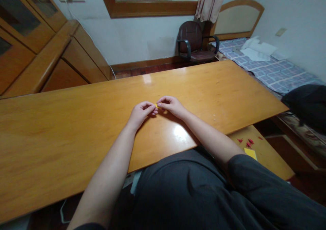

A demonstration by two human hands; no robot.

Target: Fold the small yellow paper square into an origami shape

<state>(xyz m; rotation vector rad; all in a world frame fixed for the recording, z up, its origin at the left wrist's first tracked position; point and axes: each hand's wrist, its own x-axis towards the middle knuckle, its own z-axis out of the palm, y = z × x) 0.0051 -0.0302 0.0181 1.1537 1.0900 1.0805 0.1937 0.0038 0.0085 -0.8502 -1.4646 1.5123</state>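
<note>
Between my two hands is a small yellow piece (157,106), which looks like folded paper; the fingers hide most of it. My left hand (144,113) pinches its left side between thumb and forefinger. From the other side, my right hand (171,106) pinches it with thumb and fingertips. Both hands are just over the middle of the glossy wooden table (102,128), their fingertips almost meeting.
A lower board (270,155) at the right bears several small red folded pieces (249,143) and a yellow sheet (251,153). Beyond the table stand a brown armchair (191,36) and a bed with a checked cover (270,70). A wooden cabinet (73,60) borders the far left.
</note>
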